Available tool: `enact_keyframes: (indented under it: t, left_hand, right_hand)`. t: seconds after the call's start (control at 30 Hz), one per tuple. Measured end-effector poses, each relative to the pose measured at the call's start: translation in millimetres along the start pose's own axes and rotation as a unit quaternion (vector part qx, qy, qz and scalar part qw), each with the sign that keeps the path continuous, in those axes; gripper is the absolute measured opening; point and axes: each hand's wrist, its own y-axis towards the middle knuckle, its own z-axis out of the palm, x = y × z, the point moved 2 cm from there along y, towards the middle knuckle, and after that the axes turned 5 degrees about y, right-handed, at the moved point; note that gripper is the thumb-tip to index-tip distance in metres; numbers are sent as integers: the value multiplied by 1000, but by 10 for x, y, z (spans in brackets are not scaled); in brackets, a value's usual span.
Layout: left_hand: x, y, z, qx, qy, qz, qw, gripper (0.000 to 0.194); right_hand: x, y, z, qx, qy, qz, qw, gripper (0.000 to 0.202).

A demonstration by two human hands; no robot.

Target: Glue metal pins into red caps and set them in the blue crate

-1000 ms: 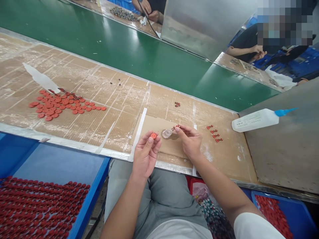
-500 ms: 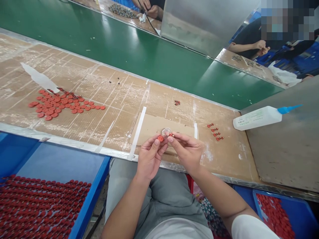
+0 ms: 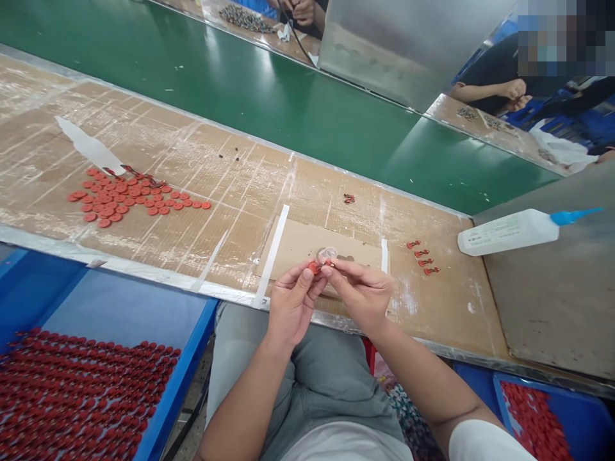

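Over the cardboard pad (image 3: 300, 240), my two hands meet with their fingertips close together. A red disc (image 3: 314, 267) is pinched between the thumb and fingers of my left hand (image 3: 292, 307). My right hand (image 3: 364, 291) pinches a small red-and-dark piece (image 3: 328, 263) with a shiny tip, brought against the disc. Fingers partly cover both, so I cannot tell whether they are joined. Just beyond the fingertips a clear round dish (image 3: 327, 253) rests on the pad. To the right lie several red discs with small dark parts on them (image 3: 425, 262).
A white bottle with a blue nozzle (image 3: 509, 232) leans by the metal panel (image 3: 557, 294). Loose red discs (image 3: 108, 200) are heaped at left beside a white strip (image 3: 89, 146). Blue trays (image 3: 192, 346) flank my legs. Co-workers' hands (image 3: 516, 95) are beyond the green belt (image 3: 230, 83).
The red disc in my left hand has tilted and come up against the piece in my right hand. The whole view has shifted slightly.
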Motion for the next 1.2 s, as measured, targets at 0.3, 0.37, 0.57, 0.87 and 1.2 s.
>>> enact_keyframes:
  t: [0.3,0.37,0.57,0.87,1.2]
  left_hand:
    - [5,3,-33,-14,4,-1,1000,13]
    - [9,5,-40,-15,5,0,1000,14]
    - [12,9,-53,-21,8,8,1000,15]
    - [10,1,-61,-35,34,25,999,18]
    - [35,-2,-48,-41,39,27,998,14]
  right_hand:
    - [-10,-6,2,12,-39,-25,999,23]
    - [-4,-10,3,13,-38,-33,999,24]
    - [33,-4,10,17,-55,-37,998,24]
    - [24,12,-14,42,-69,-51,995,25]
    - [-13,15,-59,36,-120,-129,984,28]
